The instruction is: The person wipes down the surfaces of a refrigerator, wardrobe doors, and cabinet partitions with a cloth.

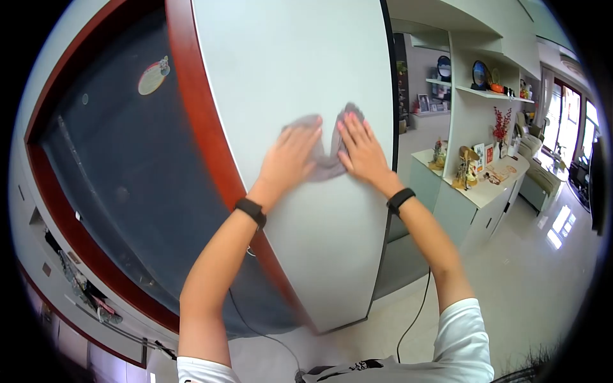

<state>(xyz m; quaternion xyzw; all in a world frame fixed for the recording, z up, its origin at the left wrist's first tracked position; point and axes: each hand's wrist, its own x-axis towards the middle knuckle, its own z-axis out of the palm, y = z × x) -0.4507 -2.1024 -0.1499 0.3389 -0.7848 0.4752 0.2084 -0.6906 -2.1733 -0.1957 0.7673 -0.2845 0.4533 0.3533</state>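
left hand (pixel 290 153), right hand (pixel 365 148): fingers flat, pinning gray cloth (pixel 328 168) to white panel (pixel 294 57) | risk: cloth could bunch from uneven pressure

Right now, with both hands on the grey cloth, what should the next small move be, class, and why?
Probably slide the grey cloth a little down the white panel: the left hand and right hand lie flat over it, fingers extended, and uncovered panel stretches below.
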